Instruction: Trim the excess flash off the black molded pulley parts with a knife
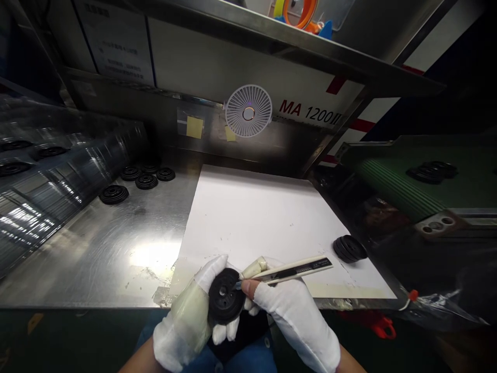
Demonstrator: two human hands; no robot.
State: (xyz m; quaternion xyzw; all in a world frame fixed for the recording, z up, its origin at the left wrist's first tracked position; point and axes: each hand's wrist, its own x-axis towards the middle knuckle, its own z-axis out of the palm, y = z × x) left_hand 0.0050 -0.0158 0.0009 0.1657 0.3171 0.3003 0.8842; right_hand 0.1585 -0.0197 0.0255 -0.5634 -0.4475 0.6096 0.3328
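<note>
My left hand (191, 311), in a white glove, is closed around a round black plastic wheel-like part (224, 305) with a small hole at its centre. That part is held up over the near edge of the bench, its face turned towards me. In my right hand (289, 308), gloved with a bare thumb tip showing, is a white utility knife (303, 268). Its blade tip is at the part's face, right of the centre hole; whether it touches I cannot tell. A stack of similar black parts (349, 248) lies at the right of the white sheet.
A white sheet (256, 217) covers the bench's middle. Several black parts (146, 181) lie on the metal bench, left of it. Clear plastic trays (58, 176) are stacked at far left. A small fan (249, 111) faces me at the back. A green conveyor (388, 181) stands right.
</note>
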